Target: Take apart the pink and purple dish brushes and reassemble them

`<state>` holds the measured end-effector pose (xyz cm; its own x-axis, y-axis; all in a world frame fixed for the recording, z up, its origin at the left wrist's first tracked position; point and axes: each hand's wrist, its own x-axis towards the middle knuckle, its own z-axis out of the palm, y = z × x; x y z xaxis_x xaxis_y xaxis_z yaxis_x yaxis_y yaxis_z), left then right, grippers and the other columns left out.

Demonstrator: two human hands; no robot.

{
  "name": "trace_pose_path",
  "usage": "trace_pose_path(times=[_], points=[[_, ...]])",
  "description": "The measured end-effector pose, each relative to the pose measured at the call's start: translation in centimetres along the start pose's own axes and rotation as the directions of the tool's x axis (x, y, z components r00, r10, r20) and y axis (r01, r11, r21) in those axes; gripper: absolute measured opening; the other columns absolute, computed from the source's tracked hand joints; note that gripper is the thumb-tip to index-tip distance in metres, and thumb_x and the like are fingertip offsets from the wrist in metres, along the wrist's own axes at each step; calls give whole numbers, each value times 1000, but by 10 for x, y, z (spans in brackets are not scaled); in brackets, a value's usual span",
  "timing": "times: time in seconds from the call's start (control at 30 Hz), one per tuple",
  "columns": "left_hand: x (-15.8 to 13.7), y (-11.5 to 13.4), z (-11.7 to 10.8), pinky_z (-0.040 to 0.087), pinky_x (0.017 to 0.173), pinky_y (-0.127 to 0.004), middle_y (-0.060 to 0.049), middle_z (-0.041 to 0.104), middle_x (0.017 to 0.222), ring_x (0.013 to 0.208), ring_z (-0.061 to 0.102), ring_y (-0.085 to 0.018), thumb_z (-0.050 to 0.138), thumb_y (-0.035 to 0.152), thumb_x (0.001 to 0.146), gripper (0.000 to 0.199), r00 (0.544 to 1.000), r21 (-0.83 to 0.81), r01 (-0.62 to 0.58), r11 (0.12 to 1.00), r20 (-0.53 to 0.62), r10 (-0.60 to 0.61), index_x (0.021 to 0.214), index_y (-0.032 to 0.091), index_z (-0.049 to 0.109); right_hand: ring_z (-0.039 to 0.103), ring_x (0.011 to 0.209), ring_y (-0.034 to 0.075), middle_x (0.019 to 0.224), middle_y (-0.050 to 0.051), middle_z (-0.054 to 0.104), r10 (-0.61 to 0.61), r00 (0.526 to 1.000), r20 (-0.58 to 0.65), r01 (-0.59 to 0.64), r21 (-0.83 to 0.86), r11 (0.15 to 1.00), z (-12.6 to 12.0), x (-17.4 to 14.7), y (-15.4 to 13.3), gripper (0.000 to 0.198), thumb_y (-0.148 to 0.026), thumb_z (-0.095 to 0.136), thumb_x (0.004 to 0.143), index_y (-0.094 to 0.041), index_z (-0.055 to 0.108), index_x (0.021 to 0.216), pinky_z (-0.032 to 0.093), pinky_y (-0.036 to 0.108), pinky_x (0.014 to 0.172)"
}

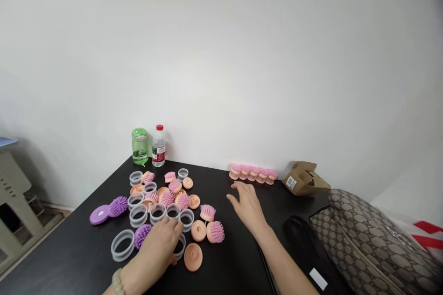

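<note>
Bending over a clear ring (183, 243), the left hand (157, 245) has its fingers curved down, though whether they pinch it, I cannot tell! Across to the right hand (247, 205): thumb and fingers spread apart above the surface (235, 269), in front of the row of five pink-topped pieces (253, 174) along the back edge. And what a crowd of pink bristle heads (167, 198), peach discs (193, 257) and other rings (138, 225), stretching toward the back-left corner! A purple disc (98, 215) lies nearest the left edge, touching a purple bristle head (118, 206).
</note>
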<state>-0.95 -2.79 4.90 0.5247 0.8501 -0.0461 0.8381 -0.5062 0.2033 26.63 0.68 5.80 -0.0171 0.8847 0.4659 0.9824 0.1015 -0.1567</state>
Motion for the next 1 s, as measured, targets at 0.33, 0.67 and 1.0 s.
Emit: trace_pose_path(times=[0.33,0.67,1.0], points=[[8,-48,47,52,89,-42,-8,68,116,104,62,-33,86,34,65,65,945,-202,-109,973,-324,38,125,28,62,63,112,25,132,9,59,123,986,114,-83,-306,948,59,101,63,35,-33,63,96,-18,58,127,54,47,93],[6,-47,60,48,103,-52,-6,69,125,115,62,-38,89,31,64,79,789,-156,-193,969,-611,59,134,32,53,65,107,23,125,11,63,191,976,107,-140,-369,919,70,105,52,31,-33,63,95,-15,62,121,55,43,91],[-1,-27,30,52,86,-46,-8,68,105,98,62,-32,78,26,76,38,836,-261,-139,955,-548,-29,112,25,65,68,90,28,94,13,70,261,960,105,-270,77,960,37,42,25,12,-18,65,82,-14,63,93,49,32,73]])
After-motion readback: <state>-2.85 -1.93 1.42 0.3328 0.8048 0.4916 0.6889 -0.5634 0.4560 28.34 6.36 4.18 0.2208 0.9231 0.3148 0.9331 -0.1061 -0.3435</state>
